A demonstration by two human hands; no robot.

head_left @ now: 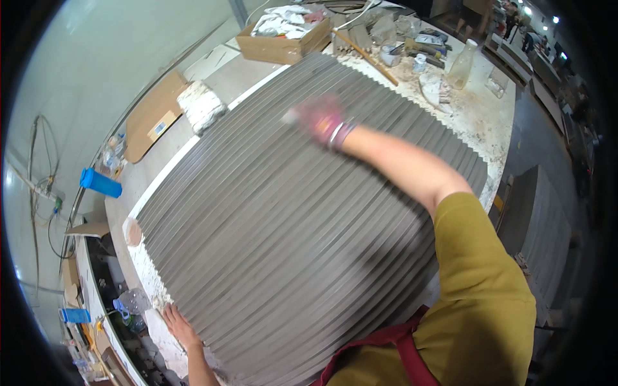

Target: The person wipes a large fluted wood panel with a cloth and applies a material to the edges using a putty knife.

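Observation:
A wide sheet of grey ridged strips (277, 212) lies across the table in front of me, its side edges jagged. My left hand (182, 328) is bare and rests at the sheet's lower left edge, fingers stretched out and holding nothing. My right hand (320, 120), in a dark red glove with a pale cuff, is over the far middle of the sheet, with my arm reaching across it. Motion smears this hand. Something whitish shows at its fingertips, and I cannot make out whether it is held.
At the far edge stands a cardboard box (283, 49) of white cloths. A wooden stick (365, 58), a clear bottle (462, 64) and a small white jar (420, 63) are at the far right. A white bundle (201, 106) and a blue bottle (101, 183) are on the left.

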